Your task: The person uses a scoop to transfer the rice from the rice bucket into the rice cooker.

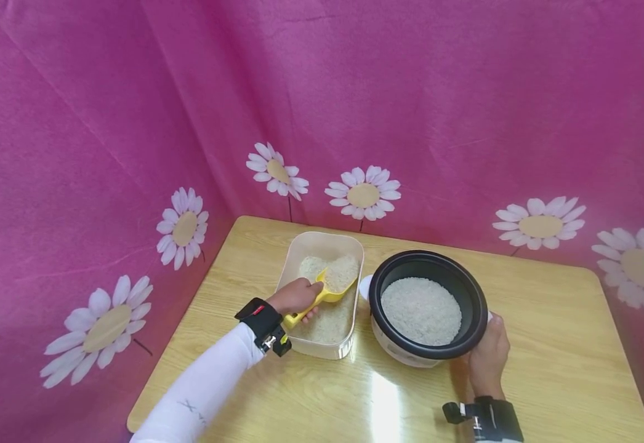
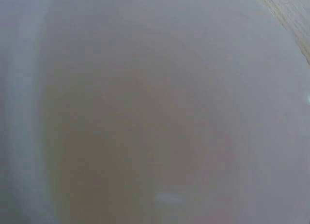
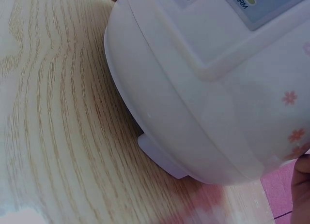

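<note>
My left hand (image 1: 298,296) grips the handle of a yellow scoop (image 1: 330,297). The scoop carries a heap of rice (image 1: 341,274) and is tilted over a translucent plastic container (image 1: 322,349) holding more rice. To its right stands a white rice cooker (image 3: 193,98), with a dark round rim (image 1: 374,301) and a layer of white rice (image 1: 422,311) inside. At the cooker's right side my right hand (image 1: 488,357) holds its side handle; most of the fingers are hidden. A pale blurred surface (image 2: 169,98) fills the left wrist view.
Both vessels stand on a light wooden table (image 1: 555,344), close side by side. A pink curtain (image 1: 410,92) with daisies hangs behind and to the left. The cooker's second white handle (image 1: 365,287) points toward the container.
</note>
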Demonstrator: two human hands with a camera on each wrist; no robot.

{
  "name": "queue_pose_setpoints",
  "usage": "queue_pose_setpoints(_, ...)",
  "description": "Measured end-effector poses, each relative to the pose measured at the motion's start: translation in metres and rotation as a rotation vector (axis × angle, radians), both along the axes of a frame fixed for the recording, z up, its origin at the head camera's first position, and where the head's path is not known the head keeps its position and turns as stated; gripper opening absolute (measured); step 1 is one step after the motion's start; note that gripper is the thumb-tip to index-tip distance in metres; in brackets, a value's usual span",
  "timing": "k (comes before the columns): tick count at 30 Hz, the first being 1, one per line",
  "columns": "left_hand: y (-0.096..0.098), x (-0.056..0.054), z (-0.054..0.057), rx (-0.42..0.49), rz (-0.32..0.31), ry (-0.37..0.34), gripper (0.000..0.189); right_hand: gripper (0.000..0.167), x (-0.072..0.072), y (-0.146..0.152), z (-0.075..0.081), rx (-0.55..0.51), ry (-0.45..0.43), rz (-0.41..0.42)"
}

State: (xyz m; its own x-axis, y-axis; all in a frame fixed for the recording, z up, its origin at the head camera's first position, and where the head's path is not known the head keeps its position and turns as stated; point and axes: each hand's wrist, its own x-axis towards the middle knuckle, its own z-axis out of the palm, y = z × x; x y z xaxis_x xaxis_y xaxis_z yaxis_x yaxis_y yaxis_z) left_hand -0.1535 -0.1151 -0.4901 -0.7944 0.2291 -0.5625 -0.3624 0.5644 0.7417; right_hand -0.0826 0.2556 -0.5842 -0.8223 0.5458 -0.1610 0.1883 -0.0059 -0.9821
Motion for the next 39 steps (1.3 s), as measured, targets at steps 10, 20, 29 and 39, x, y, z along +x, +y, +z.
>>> queue_pose_setpoints(10,-0.004,0.009,0.016,0.017,-0.02,-0.015,0.044,0.049,-0.001,0.003,-0.002,0.062,-0.009,0.012)
queue_pose_setpoints(20,-0.01,0.015,0.027,0.055,0.015,0.044,0.046,0.047,-0.002,0.003,-0.003,0.068,-0.014,-0.001)
queue_pose_setpoints(29,-0.018,0.023,0.029,0.08,0.042,0.076,0.047,0.044,0.001,0.002,-0.003,0.096,0.01,-0.002)
queue_pose_setpoints(39,-0.023,0.032,0.031,0.129,0.072,0.125,0.046,0.047,0.001,0.002,-0.001,0.006,-0.018,0.009)
